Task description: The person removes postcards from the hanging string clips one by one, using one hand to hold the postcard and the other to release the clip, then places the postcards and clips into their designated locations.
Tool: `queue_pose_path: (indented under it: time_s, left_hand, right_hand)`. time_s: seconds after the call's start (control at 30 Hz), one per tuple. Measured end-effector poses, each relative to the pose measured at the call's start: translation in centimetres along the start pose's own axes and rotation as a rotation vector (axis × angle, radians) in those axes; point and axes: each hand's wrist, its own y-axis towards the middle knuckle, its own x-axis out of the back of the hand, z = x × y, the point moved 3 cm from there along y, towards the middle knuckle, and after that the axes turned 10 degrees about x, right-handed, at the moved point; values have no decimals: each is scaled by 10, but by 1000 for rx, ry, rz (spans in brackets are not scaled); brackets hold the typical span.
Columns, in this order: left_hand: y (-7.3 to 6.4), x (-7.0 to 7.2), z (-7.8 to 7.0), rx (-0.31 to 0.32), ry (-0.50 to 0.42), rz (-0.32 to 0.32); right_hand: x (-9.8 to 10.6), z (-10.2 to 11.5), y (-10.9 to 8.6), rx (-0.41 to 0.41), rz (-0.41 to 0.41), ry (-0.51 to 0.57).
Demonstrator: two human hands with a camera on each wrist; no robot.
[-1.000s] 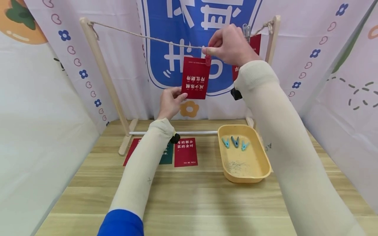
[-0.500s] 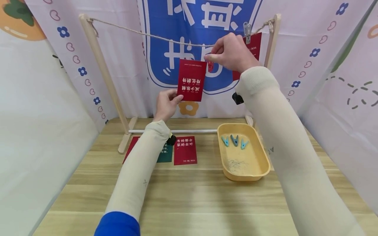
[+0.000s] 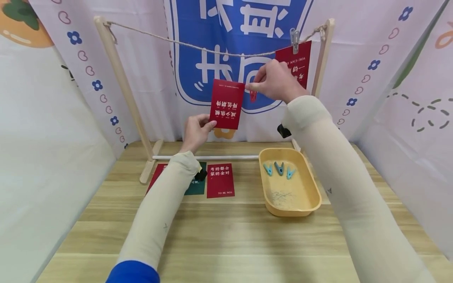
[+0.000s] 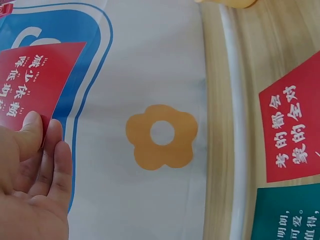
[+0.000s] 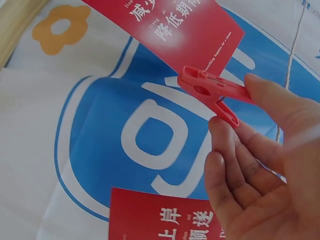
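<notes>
Centrally, the left hand [image 3: 196,131] pinches a red card [image 3: 226,104] narrowly at its lower left corner, between thumb and fingers; the card is upright, its print inverted, below the cord [image 3: 198,48]. To its right, the right hand [image 3: 277,80] pinches a red clothespin [image 5: 210,87] between thumb and fingers; whether the clothespin touches the card cannot be told with certainty. On the table's right side, a yellow tray [image 3: 301,184] contains, towards its far end, two light-blue pegs [image 3: 267,169] flanking a grey-blue peg [image 3: 279,168], with fine dark marks on its floor nearer the viewer. At the cord's right end, a grey clip [image 3: 294,41] holds a second red card [image 3: 301,55]. Left of the tray lie a red card with white print [image 3: 220,181], a green card [image 3: 196,186] and, farther left, another partly hidden red card [image 3: 155,175].
</notes>
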Motion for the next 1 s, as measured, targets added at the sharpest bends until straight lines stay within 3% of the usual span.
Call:
queue_pose_path:
  time_s: [0.23, 0.57, 1.0]
  left_hand:
    - [-7, 2, 7, -2, 16, 3]
    - [-14, 0, 2, 5, 36, 29]
    - [-21, -4, 1, 38, 16, 64]
  right_hand:
    - [-10, -7, -7, -36, 6, 15]
    - [-16, -18, -15, -68, -18, 24]
    - [-23, -26, -24, -84, 28, 34]
